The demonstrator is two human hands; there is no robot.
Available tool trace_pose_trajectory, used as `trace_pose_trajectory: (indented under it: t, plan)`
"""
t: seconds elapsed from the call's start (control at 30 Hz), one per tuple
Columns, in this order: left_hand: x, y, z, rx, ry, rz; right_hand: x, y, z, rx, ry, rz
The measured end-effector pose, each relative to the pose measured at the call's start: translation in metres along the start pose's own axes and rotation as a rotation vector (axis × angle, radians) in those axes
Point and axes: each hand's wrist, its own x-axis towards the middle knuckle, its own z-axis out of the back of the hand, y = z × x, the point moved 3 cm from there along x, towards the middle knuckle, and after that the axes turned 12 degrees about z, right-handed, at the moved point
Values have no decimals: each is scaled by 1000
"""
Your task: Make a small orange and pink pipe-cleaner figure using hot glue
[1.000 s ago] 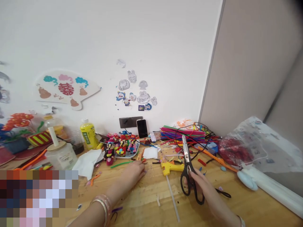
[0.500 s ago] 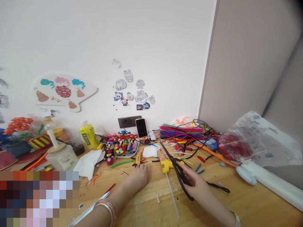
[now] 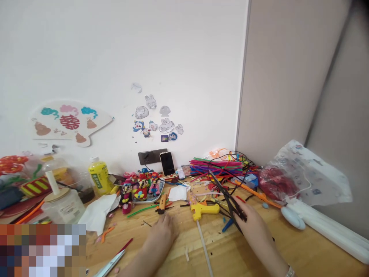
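Note:
My right hand [image 3: 253,227] is closed around the handles of black scissors [image 3: 227,200], whose blades point up and left toward a heap of coloured pipe cleaners [image 3: 219,167]. My left hand [image 3: 163,234] lies on the wooden table [image 3: 288,254], fingers curled down, just below a small orange and black piece [image 3: 162,203]; whether it holds anything is hidden. Between my hands lies a yellow glue gun [image 3: 203,209] with its white glue stick [image 3: 203,242] trailing toward me.
Small doll figures [image 3: 140,186] stand on a tray. A phone [image 3: 167,163] leans on the wall. A yellow bottle [image 3: 99,175], a lidded jar [image 3: 62,204], white tissue [image 3: 99,211], silver scissors [image 3: 111,263], a plastic bag [image 3: 302,179] and a white tube [image 3: 331,229] surround the work area.
My right hand has swung the black scissors from upright to slanting left and moved them right toward the pipe cleaners. My left hand drew back slightly toward me. The view shifted right.

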Motion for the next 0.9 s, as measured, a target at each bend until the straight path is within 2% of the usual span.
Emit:
trace_pose_trajectory:
  t: [0.13,0.3,0.4,0.5,0.57,0.67,0.73,0.8,0.9]
  plan:
    - [-22,-5,-1,-12,163,85,6,-14,9,-305,55,65]
    - [-46,-3,-13,-100,154,68,17,-38,18,-491,147,45]
    - [-59,-1,-31,-121,147,-16,19,-45,22,-519,196,32]
    - [-72,2,-41,-142,124,-124,18,-45,23,-558,191,26]
    - [-77,6,-40,-135,97,-120,17,-43,21,-571,184,21]
    - [-79,11,-29,-113,62,49,16,-40,17,-552,201,12]
    - [-77,10,-21,-121,85,144,15,-38,13,-533,223,10]
    - [-74,3,-15,-148,132,136,14,-36,10,-528,244,16]
    - [-72,-10,-12,-192,147,28,12,-32,7,-531,263,38]
